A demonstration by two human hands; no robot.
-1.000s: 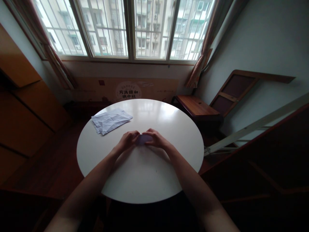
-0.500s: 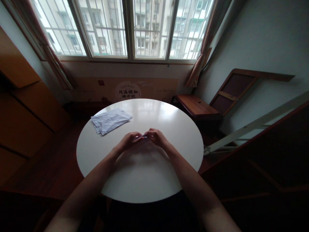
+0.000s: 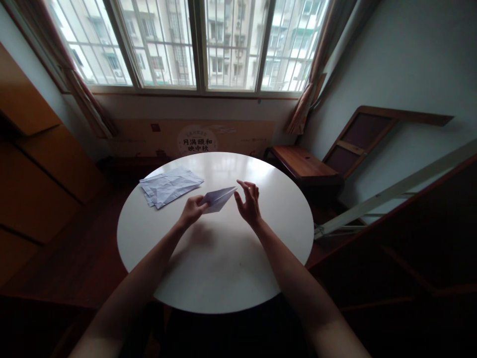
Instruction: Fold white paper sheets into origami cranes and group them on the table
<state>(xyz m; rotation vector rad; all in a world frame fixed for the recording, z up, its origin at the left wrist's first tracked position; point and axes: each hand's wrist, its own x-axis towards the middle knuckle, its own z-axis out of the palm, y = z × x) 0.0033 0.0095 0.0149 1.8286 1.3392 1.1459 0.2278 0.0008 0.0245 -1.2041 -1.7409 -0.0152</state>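
A folded paper airplane [image 3: 219,200] is pinched at its left end by my left hand [image 3: 192,211], held above the white round table [image 3: 223,278]. Its pointed tip aims right, toward my right hand [image 3: 249,201]. That hand is open, thumb and fingers apart, just off the tip and holding nothing. Beyond my left hand, several creased sheets of paper [image 3: 172,185] lie overlapping near the table's far left edge.
A low wooden bench [image 3: 303,163] stands past the table's far right edge. A long printed cardboard panel [image 3: 242,134] rests under the barred window. Wooden cabinets [image 3: 40,184] line the left side, and a pale metal frame [image 3: 372,206] leans at the right.
Both hands were together on the folded paper. Now the right hand has let go and opened, moving right, while the left has shifted slightly left with the paper airplane, which shows more fully.
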